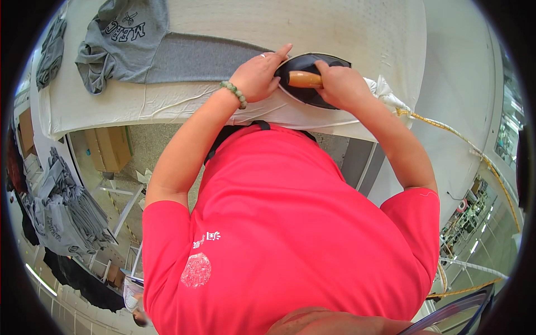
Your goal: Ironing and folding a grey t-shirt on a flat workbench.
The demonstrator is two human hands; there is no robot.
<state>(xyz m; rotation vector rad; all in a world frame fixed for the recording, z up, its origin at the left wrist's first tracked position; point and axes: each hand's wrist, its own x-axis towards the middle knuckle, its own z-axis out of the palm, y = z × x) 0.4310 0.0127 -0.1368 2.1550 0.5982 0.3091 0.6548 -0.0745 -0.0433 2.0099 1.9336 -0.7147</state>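
Note:
My right hand (pixel 345 86) is wrapped round the wooden handle (pixel 305 79) of a dark clothes iron (pixel 317 101), which rests near the front edge of the pale-covered ironing table (pixel 335 28). Just left of the iron, my left hand (pixel 258 75) lies with fingers stretched out over the end of a grey sleeve. A bead bracelet circles that wrist. The sleeve (pixel 209 58) runs leftward to the body of a grey sweatshirt (pixel 125 42) with dark print, spread at the table's left. The cuff is hidden under my left hand.
A yellow-and-white cord (pixel 446 128) with a hose runs from beside the iron off to the right. Another grey garment (pixel 52 53) hangs over the left table edge. Below stand a cardboard box (pixel 109 148) and a rack of grey garments (pixel 70 218).

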